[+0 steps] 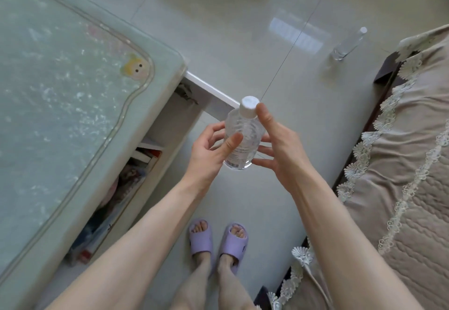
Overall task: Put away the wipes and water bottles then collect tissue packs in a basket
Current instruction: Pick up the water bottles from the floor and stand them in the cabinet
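A clear water bottle [243, 137] with a white cap is held upright in the air between my two hands, above the tiled floor. My left hand [209, 149] grips its lower body, with the thumb across the front and the fingers round the left side. My right hand [279, 144] is at the bottle's right side with its fingers spread and nearly straight; its thumb tip touches the neck just under the cap. A second clear water bottle [349, 44] stands upright on the floor at the far right. No wipes, tissue packs or basket are in view.
A glass-topped coffee table [60, 91] fills the left, with a lower shelf [116, 188] of books and papers. A sofa with a lace-trimmed beige cover [408, 164] lines the right. My feet in purple slippers [218, 241] stand on the tiles between them.
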Action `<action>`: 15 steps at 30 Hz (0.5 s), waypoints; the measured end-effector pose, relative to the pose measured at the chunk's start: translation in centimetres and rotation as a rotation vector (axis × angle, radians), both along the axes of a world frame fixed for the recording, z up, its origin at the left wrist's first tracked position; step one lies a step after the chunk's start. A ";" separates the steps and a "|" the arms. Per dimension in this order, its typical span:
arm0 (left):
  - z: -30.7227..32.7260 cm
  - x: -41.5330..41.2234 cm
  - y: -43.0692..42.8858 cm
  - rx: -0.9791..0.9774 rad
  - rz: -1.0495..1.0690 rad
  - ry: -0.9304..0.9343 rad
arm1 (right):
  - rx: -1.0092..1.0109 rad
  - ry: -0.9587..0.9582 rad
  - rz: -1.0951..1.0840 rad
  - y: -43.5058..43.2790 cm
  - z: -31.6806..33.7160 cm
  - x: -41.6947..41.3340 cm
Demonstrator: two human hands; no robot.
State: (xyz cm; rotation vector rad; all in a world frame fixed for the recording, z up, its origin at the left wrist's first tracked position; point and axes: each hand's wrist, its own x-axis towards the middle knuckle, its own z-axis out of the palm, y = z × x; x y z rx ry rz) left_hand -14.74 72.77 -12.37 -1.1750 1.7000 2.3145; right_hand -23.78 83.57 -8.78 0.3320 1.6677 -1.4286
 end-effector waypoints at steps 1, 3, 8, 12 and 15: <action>-0.5 0.7 -0.1 0.004 0.018 0.001 | -0.003 0.002 0.018 -0.3 -0.6 0.5; -1.8 1.9 -0.5 0.005 0.048 0.017 | -0.016 0.015 0.061 -0.9 -2.4 1.2; -7.1 4.9 -2.0 -0.011 0.151 0.014 | -0.059 -0.006 0.161 -2.9 -8.3 3.0; -12.4 5.5 -3.8 0.014 0.190 0.015 | -0.076 0.035 0.194 -5.1 -13.6 3.0; -16.5 4.7 -5.7 -0.017 0.210 0.026 | -0.075 0.071 0.212 -7.3 -17.9 2.2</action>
